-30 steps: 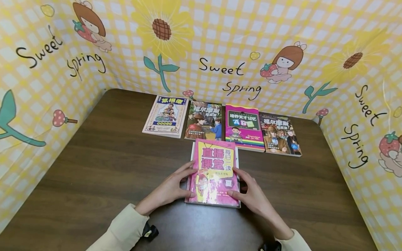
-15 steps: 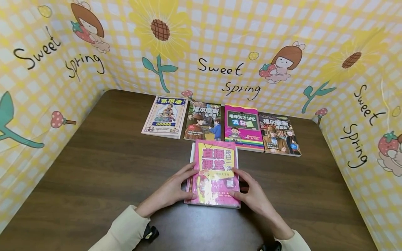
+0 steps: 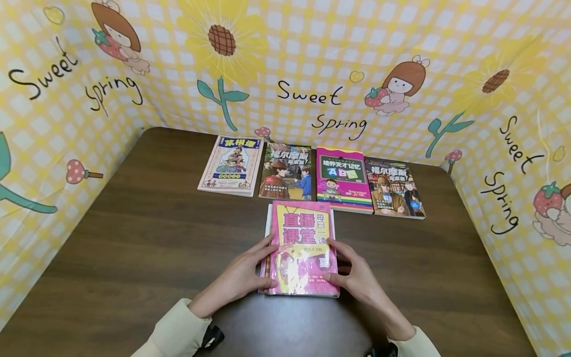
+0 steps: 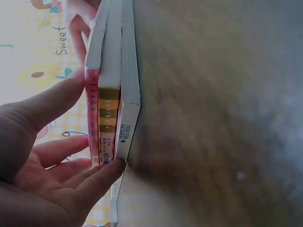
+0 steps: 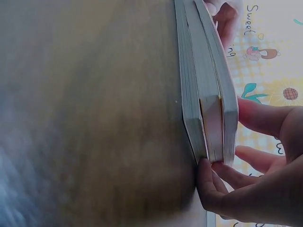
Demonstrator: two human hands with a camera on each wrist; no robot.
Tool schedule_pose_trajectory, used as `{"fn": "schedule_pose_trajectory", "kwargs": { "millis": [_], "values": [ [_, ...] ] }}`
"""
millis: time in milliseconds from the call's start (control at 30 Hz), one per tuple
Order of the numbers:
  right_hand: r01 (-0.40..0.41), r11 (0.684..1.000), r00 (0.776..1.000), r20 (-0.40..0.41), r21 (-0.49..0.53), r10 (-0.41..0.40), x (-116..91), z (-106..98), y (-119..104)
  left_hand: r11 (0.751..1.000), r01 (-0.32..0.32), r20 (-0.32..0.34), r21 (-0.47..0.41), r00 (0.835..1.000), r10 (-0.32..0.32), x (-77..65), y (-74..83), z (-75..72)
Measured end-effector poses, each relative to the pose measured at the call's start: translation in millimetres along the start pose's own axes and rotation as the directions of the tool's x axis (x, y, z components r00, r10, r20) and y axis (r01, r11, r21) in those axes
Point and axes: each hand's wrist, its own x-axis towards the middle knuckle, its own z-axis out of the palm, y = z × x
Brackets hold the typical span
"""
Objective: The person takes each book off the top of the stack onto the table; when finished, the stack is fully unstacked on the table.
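Observation:
A pink book (image 3: 301,258) with a yellow panel on its cover lies on top of a stack near the middle of the table. Beneath it, in the left wrist view, are a book with a yellow-brown banded spine (image 4: 109,113) and a white-spined book (image 4: 129,120) at the bottom. My left hand (image 3: 243,272) holds the stack's left side, thumb at the top cover's edge and fingers along the spines. Opposite, my right hand (image 3: 362,278) holds the page-edge side, its thumb on the pink cover. In the right wrist view, fingertips (image 5: 203,165) touch the lower books' edges.
A row of books lies at the back of the brown table (image 3: 134,238): a pale one (image 3: 231,166), a detective-style cover (image 3: 285,171), a pink and green ABC book (image 3: 343,178) and another dark cover (image 3: 396,188). A checked cloth (image 3: 321,44) encloses the table's back and sides.
The head view has shifted slightly, so everything appears a little further left. Both hands keep about the same hold on the stack, and the back row looks unchanged.

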Motion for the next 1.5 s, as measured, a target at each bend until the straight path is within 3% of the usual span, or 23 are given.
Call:
{"fn": "schedule_pose_trajectory", "kwargs": {
  "millis": [267, 567, 800, 933, 1100, 1267, 1500],
  "values": [
    [-0.015, 1.0, 1.0, -0.005, 0.014, 0.015, 1, -5, -2, 1.0, 0.015, 0.006, 0.016, 1.0, -0.015, -0.4, 1.5, 0.2],
    [-0.097, 0.99, 0.992, -0.066, 0.099, 0.104, 1, -15, -17, 0.998, 0.055, 0.053, -0.005, 0.997, -0.055, 1.0, 0.3, -5.0],
    [-0.171, 0.957, 0.984, -0.007, 0.233, 0.177, 4, -20, -18, 0.999, 0.054, 0.076, 0.006, 0.996, -0.054, -1.1, -0.9, -6.1],
    [-0.158, 0.944, 0.985, -0.022, 0.288, 0.172, -3, -39, -18, 0.999, 0.037, 0.089, 0.026, 0.995, -0.039, -0.5, -1.9, -4.9],
    [-0.101, 0.957, 0.985, -0.109, 0.272, 0.135, -18, -82, -17, 0.999, 0.041, 0.084, 0.034, 0.996, -0.044, 0.7, -1.7, -4.3],
    [-0.12, 0.954, 0.969, -0.176, 0.274, 0.172, -36, -118, -6, 0.997, 0.065, 0.083, 0.036, 0.994, -0.068, 2.0, 0.1, -3.3],
    [-0.17, 0.948, 0.955, -0.192, 0.268, 0.226, -52, -131, 28, 0.997, 0.059, 0.087, 0.049, 0.994, -0.064, 2.1, 0.4, -2.5]
  ]
}}
